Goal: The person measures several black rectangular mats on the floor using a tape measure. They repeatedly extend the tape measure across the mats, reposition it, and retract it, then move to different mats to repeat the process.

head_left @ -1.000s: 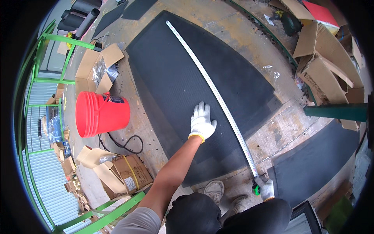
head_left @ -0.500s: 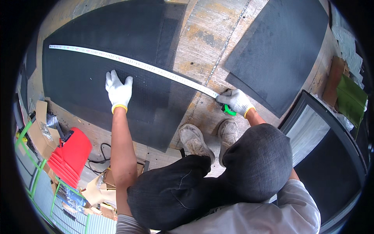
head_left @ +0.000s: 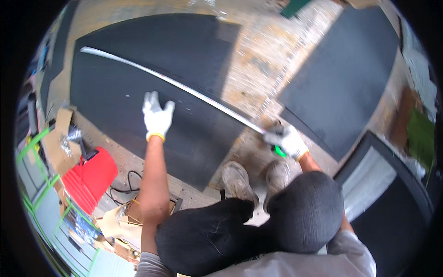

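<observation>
My right hand (head_left: 287, 141), in a white glove, is closed around a tape measure (head_left: 278, 151) with a green case, most of it hidden by the fingers. Its long white blade (head_left: 189, 91) runs out to the far left, across a large black sheet (head_left: 120, 97) on the floor. The blade's free end lies just inside the sheet's left edge. My left hand (head_left: 158, 115), gloved too, is over the sheet on the near side of the blade, apart from it. Its fingers are spread and hold nothing.
More black sheets (head_left: 346, 78) lie at the right, partly overlapping. A dark-framed panel (head_left: 378, 184) is at the lower right, with a green piece (head_left: 417, 136) beyond it. At the lower left are a red container (head_left: 94, 177), a black cable (head_left: 122, 189), cardboard (head_left: 62, 136) and green-edged racking (head_left: 32, 194).
The whole view has shifted and tilted slightly, with some blur. My right hand still grips the tape measure, and my left hand stays open over the sheet.
</observation>
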`<action>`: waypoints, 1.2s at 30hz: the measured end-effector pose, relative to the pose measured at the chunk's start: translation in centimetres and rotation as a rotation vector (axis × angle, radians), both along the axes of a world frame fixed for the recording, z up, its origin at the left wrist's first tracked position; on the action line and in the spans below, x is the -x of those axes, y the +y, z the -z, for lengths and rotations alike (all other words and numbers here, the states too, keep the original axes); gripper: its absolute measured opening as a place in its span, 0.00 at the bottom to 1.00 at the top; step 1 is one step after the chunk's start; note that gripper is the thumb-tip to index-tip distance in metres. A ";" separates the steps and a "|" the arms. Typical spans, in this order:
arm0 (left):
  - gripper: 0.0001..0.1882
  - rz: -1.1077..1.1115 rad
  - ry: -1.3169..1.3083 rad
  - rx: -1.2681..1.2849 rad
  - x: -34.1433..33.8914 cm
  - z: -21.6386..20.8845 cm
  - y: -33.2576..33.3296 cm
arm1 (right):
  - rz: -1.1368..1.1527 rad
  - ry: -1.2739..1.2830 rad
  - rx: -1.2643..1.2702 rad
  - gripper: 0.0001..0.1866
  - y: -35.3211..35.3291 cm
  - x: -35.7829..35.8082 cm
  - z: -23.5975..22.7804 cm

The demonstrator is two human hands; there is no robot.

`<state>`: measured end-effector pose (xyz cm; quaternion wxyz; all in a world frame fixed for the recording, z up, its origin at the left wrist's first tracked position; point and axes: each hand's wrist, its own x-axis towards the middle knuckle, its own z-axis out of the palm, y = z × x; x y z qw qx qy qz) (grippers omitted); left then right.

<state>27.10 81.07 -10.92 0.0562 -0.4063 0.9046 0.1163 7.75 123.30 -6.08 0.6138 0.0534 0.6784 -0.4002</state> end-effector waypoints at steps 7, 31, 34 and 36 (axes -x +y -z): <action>0.38 -0.605 0.149 0.007 -11.4 -1.6 3.5 | -0.133 0.107 0.225 0.45 -5.9 0.9 -0.2; 0.21 -1.316 0.945 -0.891 -26.8 -5.1 5.9 | -1.281 0.298 0.089 0.30 -22.3 5.7 -3.4; 0.26 -1.277 0.880 -0.974 -25.1 -11.1 2.8 | -1.150 0.190 0.074 0.23 -24.2 6.3 -8.8; 0.25 -1.281 0.843 -0.907 -24.3 -16.2 0.1 | -1.170 0.137 0.043 0.21 -26.1 7.3 -14.1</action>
